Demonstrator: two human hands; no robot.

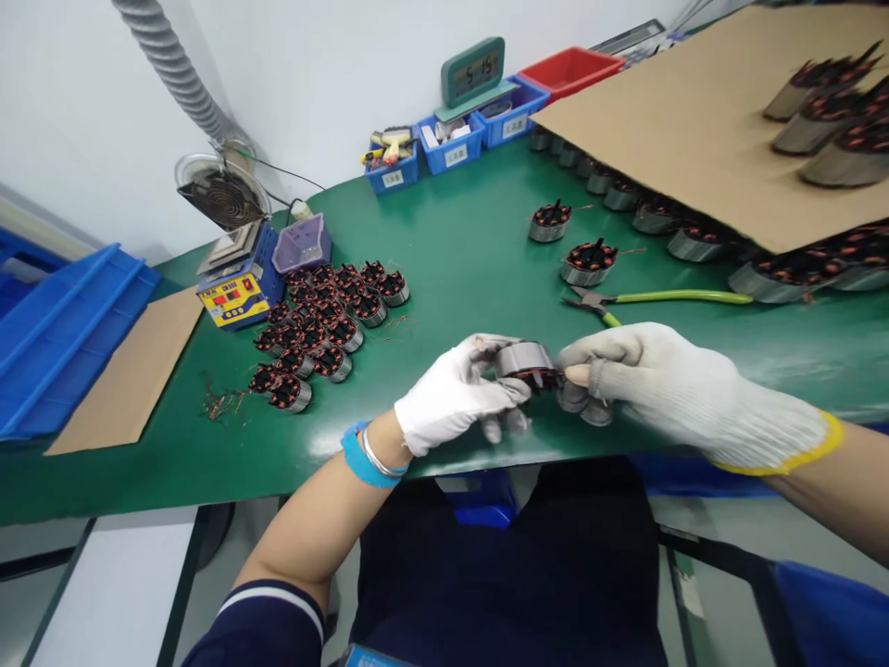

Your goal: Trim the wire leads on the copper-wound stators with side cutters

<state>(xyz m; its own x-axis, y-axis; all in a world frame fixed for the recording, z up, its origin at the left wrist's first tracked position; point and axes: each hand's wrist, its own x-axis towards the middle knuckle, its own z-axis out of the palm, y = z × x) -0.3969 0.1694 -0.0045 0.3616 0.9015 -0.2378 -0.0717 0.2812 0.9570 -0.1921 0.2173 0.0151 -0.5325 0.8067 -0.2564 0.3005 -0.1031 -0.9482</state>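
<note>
A metal stator with copper windings is held above the front of the green table. My left hand, in a white glove, grips it from the left side. My right hand, in a white knitted glove with a yellow cuff, is closed at the stator's right edge, the bare thumb tip showing; what its fingers pinch is too small to make out. Cutting pliers with green handles lie just behind my right hand. Two more stators stand behind the pliers.
Many stators are grouped at the left, beside a blue and yellow device and wire scraps. Cardboard covers more stators at the right. Blue bins and a clock stand at the back.
</note>
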